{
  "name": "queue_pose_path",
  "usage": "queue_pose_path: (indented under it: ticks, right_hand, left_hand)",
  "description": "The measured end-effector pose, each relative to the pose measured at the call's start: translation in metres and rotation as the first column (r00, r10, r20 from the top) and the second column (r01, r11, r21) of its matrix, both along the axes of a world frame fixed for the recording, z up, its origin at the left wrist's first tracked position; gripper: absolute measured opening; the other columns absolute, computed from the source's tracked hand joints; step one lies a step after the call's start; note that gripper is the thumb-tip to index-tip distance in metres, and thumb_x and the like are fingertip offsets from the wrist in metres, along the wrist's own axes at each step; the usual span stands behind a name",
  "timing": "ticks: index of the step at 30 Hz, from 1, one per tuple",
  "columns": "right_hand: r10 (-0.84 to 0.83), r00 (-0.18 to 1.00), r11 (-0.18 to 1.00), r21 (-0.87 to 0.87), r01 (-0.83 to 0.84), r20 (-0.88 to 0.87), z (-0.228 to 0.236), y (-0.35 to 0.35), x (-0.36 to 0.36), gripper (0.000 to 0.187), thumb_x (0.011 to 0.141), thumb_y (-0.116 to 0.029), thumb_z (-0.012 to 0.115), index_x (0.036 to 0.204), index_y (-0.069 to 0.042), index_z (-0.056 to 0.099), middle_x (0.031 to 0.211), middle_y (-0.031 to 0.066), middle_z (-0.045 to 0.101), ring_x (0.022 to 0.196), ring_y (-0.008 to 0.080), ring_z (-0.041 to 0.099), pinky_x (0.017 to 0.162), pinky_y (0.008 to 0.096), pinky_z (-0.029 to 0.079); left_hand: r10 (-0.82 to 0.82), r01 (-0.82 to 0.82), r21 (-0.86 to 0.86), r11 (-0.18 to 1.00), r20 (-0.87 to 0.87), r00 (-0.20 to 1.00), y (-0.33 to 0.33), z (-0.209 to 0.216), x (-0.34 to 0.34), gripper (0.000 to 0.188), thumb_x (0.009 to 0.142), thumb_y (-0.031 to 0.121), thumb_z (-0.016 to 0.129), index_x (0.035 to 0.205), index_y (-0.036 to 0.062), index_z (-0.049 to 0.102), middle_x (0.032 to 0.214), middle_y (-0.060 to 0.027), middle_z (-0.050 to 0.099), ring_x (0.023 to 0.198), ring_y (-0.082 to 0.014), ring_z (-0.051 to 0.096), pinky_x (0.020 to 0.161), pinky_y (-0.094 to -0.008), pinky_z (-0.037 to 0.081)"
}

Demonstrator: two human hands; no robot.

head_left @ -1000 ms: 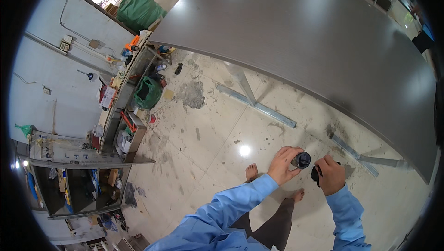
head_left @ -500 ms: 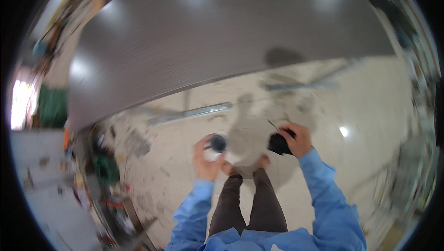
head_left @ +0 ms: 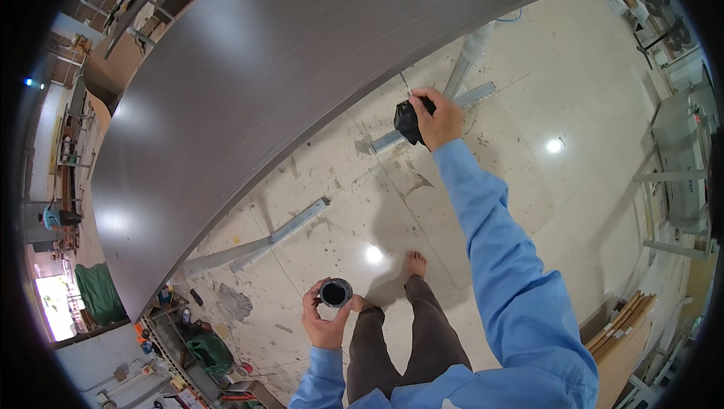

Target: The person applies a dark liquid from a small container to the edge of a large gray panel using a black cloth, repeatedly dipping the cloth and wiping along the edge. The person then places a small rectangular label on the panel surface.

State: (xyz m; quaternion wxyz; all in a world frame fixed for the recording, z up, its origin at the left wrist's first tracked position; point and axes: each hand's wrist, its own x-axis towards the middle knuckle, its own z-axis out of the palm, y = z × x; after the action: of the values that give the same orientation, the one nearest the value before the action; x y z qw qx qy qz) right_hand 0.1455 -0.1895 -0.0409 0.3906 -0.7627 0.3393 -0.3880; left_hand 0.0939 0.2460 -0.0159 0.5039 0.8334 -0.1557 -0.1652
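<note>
My left hand (head_left: pixel 326 322) is wrapped round a small round cup (head_left: pixel 348 290) with a dark filling that looks black from above. Out in front, my right hand (head_left: pixel 439 119) grips a crumpled black cloth or sheet (head_left: pixel 408 122). Between its thumb and fingers it also pinches a thin stick-like tool (head_left: pixel 406 83). That tool's tip is at the near edge of the large dark brown panel (head_left: pixel 264 39); whether it touches cannot be told. The cup is held low, apart from the panel.
Metal legs (head_left: pixel 302 219) with flat feet stand on the pale stained floor under the panel. Wooden strips (head_left: pixel 627 317) lie at the lower right, near a grey metal frame (head_left: pixel 679 177). A fan (head_left: pixel 667 13) is at the far right. Another person (head_left: pixel 59 217) is far off at left.
My right hand has reached forward with the black cloth and thin tool to the panel's edge. The left hand with the cup sits lower in view. The view has turned, tilting the panel.
</note>
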Motion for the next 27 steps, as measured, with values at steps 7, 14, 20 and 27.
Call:
queue_pose_path:
  ticks: [7, 14, 20, 27]
  right_hand:
    - [-0.019, 0.999, 1.0, 0.018, 0.018, 0.041, -0.019, -0.027, 0.018, 0.011, 0.092, -0.014, 0.074, 0.1, -0.007, 0.074, 0.092, 0.013, 0.076, 0.085, 0.0326, 0.072, 0.077, 0.0372, 0.055]
    - [0.198, 0.98, 0.98, -0.008, -0.198, 0.0, -0.019, 0.005, 0.023, 0.011, 0.092, -0.012, 0.074, 0.1, -0.005, 0.075, 0.093, 0.0143, 0.076, 0.087, 0.0288, 0.074, 0.078, 0.0342, 0.056]
    - [-0.091, 0.991, 0.993, 0.088, 0.082, 0.096, -0.017, 0.015, 0.031, 0.013, 0.092, -0.011, 0.074, 0.101, -0.003, 0.075, 0.094, 0.0138, 0.077, 0.087, 0.0249, 0.075, 0.081, 0.0333, 0.057]
    - [0.315, 0.949, 0.945, 0.087, -0.316, 0.03, -0.011, 0.052, 0.041, 0.013, 0.092, -0.013, 0.075, 0.101, -0.003, 0.074, 0.094, 0.0159, 0.076, 0.086, 0.0279, 0.074, 0.08, 0.0337, 0.056]
  left_hand:
    - [-0.054, 0.053, 0.06, 0.997, 0.016, 0.998, -0.015, -0.004, -0.002, 0.063, 0.071, 0.006, 0.09, 0.126, 0.0061, 0.059, 0.129, -0.0109, 0.069, 0.113, -0.0215, 0.067, 0.092, -0.0333, 0.053]
    - [-0.037, 0.037, 0.063, 0.997, 0.0, 0.999, -0.016, -0.005, 0.0, 0.065, 0.071, 0.008, 0.09, 0.127, 0.0067, 0.059, 0.129, -0.0102, 0.069, 0.113, -0.0224, 0.068, 0.091, -0.0338, 0.053]
    - [-0.041, 0.044, 0.087, 0.995, -0.034, 0.999, -0.015, 0.003, 0.001, 0.062, 0.072, 0.0, 0.087, 0.127, 0.003, 0.058, 0.13, -0.0124, 0.067, 0.118, -0.0213, 0.065, 0.102, -0.0353, 0.051]
    - [-0.012, 0.011, 0.063, 0.998, 0.017, 1.0, -0.01, 0.001, 0.005, 0.062, 0.071, 0.009, 0.091, 0.126, 0.0062, 0.061, 0.128, -0.0099, 0.07, 0.112, -0.0228, 0.068, 0.093, -0.0351, 0.054]
